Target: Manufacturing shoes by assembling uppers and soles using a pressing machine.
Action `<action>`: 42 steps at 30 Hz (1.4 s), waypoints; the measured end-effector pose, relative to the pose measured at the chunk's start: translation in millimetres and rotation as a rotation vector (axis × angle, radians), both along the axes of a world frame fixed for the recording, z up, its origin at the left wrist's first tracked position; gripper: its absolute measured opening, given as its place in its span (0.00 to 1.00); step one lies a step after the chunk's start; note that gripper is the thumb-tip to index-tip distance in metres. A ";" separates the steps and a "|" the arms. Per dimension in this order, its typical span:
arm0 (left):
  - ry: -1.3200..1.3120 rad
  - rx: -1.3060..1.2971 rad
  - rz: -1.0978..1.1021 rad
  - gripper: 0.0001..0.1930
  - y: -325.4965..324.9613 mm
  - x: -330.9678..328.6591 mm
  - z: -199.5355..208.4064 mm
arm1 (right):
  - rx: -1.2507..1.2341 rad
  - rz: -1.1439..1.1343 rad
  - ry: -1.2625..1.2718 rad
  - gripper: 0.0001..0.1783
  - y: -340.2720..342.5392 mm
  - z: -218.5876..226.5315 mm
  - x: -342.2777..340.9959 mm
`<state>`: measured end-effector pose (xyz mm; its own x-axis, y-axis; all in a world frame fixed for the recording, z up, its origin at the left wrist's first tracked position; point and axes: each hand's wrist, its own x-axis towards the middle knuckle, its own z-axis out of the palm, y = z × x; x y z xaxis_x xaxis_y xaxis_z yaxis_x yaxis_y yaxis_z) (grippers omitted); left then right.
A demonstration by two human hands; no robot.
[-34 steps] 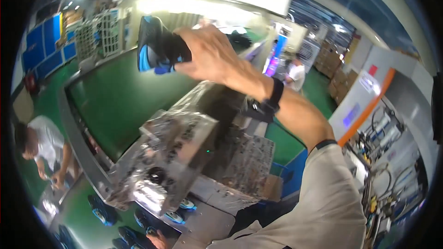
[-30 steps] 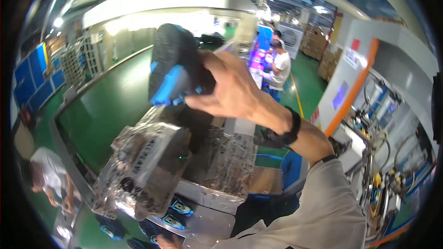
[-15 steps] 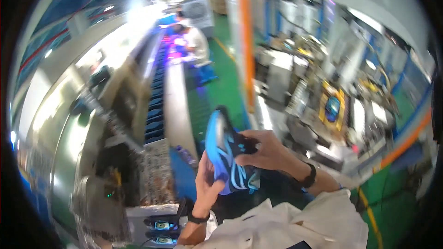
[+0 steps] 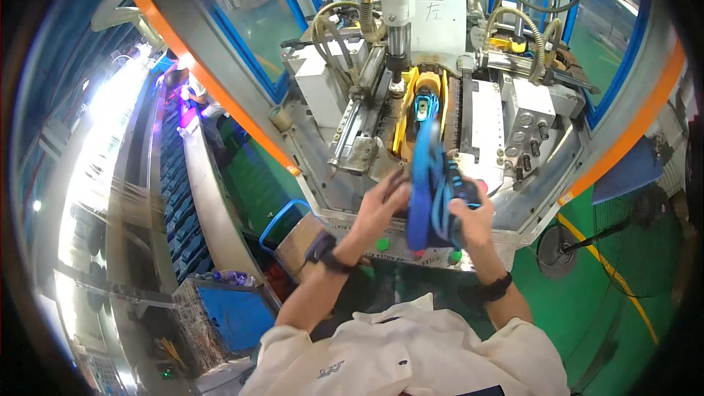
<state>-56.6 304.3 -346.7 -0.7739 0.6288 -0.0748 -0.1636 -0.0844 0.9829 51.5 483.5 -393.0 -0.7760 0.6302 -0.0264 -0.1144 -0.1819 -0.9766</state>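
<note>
A single shoe [image 4: 421,202], blue and black, is held up a little right of the centre of the frame. Its length runs nearly upright in the picture, with the narrower end toward the top and the broader end toward the lower edge. A wide blue band forms its left side, brighter blue above and deepening to violet-blue below. To the right of that band run lighter blue, curving lines, and the far right side is dark, partly covered by fingers. Motion blur softens its outline, most of all at the upper end.
</note>
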 end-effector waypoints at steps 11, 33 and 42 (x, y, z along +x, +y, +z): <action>0.688 -0.467 0.476 0.28 199.2 -236.6 -160.3 | 0.212 -0.572 -0.019 0.33 102.6 24.6 68.4; -0.460 -0.027 0.368 0.18 -99.2 -99.9 -13.5 | 0.994 -0.006 -0.884 0.33 158.6 -12.3 -354.8; -0.131 -0.210 1.224 0.09 -211.2 31.5 -21.0 | 1.157 -0.044 -0.769 0.39 102.6 -83.9 -371.3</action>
<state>-25.0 93.1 -367.7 -0.8210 -0.5320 -0.2071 -0.1861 -0.0935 0.9781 -319.8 586.1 -476.9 -0.7839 0.6101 0.1151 0.5300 0.7542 -0.3877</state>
